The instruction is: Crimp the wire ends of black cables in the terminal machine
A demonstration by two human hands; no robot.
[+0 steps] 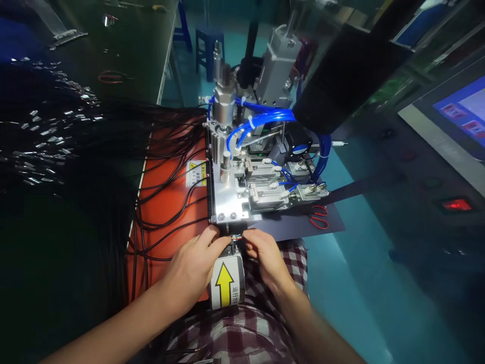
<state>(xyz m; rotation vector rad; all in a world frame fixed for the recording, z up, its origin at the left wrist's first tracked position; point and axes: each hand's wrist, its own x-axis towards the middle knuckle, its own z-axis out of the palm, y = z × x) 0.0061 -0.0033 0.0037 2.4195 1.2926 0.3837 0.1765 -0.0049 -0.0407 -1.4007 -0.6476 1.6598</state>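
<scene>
My left hand is closed at the near end of the machine, thumb and forefinger pinching a cable end. Fine coloured wires stick out of it toward the right. Across the small gap, my right hand has its fingertips pinched at the tips of those wires. Both hands are just above a rounded housing with a yellow arrow label. The machine's metal top plate lies just beyond my fingers. Most of the held cable is hidden behind my left hand.
Black cables lie across an orange surface at left, beside a large bundle with shiny ends. Blue air tubes arch over the machine. Red-handled scissors lie to the right. A control screen stands far right.
</scene>
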